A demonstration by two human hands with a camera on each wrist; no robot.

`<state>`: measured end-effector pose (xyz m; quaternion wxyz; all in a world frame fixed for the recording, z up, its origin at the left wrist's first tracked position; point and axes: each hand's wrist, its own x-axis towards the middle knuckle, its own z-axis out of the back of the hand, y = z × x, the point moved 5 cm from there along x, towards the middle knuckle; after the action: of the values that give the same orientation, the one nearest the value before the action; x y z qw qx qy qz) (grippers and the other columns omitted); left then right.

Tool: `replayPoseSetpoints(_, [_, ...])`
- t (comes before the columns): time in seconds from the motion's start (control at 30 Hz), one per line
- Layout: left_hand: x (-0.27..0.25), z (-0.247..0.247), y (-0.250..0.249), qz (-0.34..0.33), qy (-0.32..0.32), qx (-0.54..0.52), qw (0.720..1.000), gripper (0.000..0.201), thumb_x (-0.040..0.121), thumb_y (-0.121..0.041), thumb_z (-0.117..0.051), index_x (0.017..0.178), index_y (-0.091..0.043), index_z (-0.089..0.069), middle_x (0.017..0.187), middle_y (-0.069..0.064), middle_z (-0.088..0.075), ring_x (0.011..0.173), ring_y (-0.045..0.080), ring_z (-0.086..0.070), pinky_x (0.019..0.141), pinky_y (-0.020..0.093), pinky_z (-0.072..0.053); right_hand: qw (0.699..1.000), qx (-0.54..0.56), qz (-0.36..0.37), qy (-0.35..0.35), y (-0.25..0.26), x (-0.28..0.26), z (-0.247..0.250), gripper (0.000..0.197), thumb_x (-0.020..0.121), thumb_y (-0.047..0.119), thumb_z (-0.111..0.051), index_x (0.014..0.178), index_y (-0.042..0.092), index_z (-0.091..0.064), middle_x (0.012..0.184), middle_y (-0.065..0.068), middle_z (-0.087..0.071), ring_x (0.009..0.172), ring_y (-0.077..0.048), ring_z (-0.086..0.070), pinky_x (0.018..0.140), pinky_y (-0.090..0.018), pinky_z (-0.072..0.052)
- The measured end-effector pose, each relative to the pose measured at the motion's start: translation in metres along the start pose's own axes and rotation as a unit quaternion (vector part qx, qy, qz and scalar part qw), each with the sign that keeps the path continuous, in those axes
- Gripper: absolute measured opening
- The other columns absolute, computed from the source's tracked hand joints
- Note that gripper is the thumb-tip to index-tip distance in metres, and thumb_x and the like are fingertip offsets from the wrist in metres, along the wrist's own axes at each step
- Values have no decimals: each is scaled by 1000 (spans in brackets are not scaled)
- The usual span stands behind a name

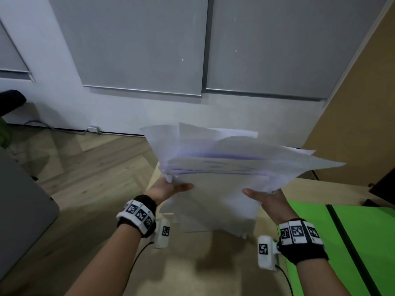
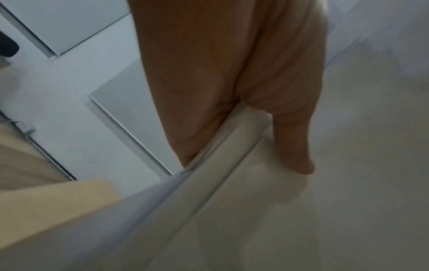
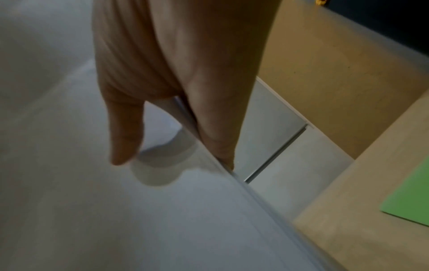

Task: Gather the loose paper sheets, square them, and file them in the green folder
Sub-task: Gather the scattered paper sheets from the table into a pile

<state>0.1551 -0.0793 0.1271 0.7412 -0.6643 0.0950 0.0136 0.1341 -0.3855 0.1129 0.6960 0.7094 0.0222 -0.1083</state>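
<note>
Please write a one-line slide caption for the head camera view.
Both hands, left hand and right hand, hold an unsquared paper stack above the table, beside the green folder.

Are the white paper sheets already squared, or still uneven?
Still uneven: the white paper sheets fan out with corners sticking past each other, held between left hand and right hand.

1. A white wall point(image 1: 64, 67) stood ahead, carrying grey roller blinds point(image 1: 141, 43).
2. Below the wall lay a herringbone wood floor point(image 1: 89, 167).
3. A tan panel point(image 1: 361, 116) rose right of the wall.
4. A pale worktop point(image 1: 310, 189) sat below that panel.
5. Light was dim.
</note>
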Motion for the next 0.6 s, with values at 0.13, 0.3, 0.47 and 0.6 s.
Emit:
replayPoseSetpoints(0.13, [-1, -3, -4, -8, -33, -40, 999, 37, 75, -6, -77, 108, -17, -63, 95, -6, -68, 89, 14, -66, 65, 13, -55, 999, -5, 37, -33, 14, 0, -6, 71, 45, 25, -92, 106, -1, -66, 104, -19, -72, 99, -33, -70, 94, -48, -51])
replayPoseSetpoints(0.3, [-5, -8, -8, -7, -16, -79, 997, 23, 81, 1, -68, 99, -13, -65, 78, -10, -70, 64, -3, -69, 53, 6, -50, 998, -30, -58, -26, -10, 2, -2, 81, 56, 37, -88, 120, 4, -50, 114, -7, -65, 106, -21, -62, 103, -38, -43])
replayPoseSetpoints(0.47, [2, -10, -11, -20, -17, -116, 993, 23, 77, 0, -71, 97, -12, -69, 82, -4, -78, 83, 19, -70, 72, 26, -59, 997, -40, -39, -53, -1, 4, -10, 67, 61, 34, -84, 109, -6, -61, 106, -16, -70, 94, -25, -67, 85, -33, -51])
replayPoseSetpoints(0.6, [7, -1, -25, -23, -12, -141, 990, 46, 69, -12, -76, 112, 0, -65, 103, 11, -75, 97, 30, -69, 91, 43, -54, 993, -13, 38, -107, 39, 0, -8, 47, 73, 25, -78, 101, -2, -53, 89, -14, -64, 87, -28, -62, 72, -30, -48])
